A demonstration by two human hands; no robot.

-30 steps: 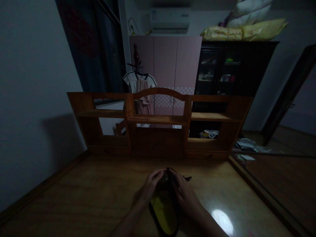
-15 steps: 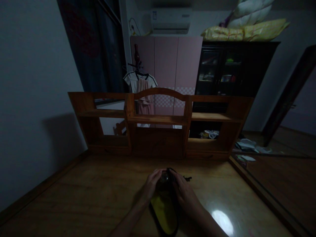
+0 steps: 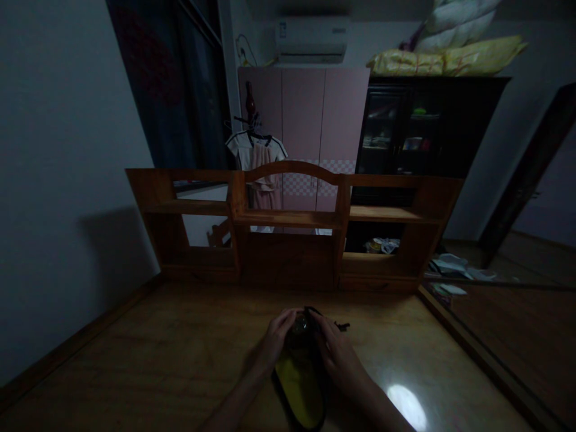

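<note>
Between my hands, on the wooden surface, is a long black-edged item with a yellow inside (image 3: 300, 387), pouch-like or shoe-like; its exact kind is too dark to tell. At its far end sits a small glossy, rounded, see-through thing (image 3: 300, 324). My left hand (image 3: 279, 333) is curled at the far left side, fingertips against the glossy thing. My right hand (image 3: 329, 340) closes around the black right edge, its fingers bent. A thin black strap end (image 3: 342, 327) sticks out past the right hand.
A wooden headboard-like shelf unit (image 3: 288, 261) stands across the far side of the wooden surface (image 3: 193, 354). A raised wooden edge (image 3: 477, 354) runs along the right. The white wall (image 3: 76, 198) borders the left. Further back are a pink wardrobe (image 3: 301, 114) and a dark cabinet (image 3: 450, 132).
Both hands keep nearly the same place and hold. The glossy thing between the fingertips looks slightly turned, with a yellowish glint showing in it now.
</note>
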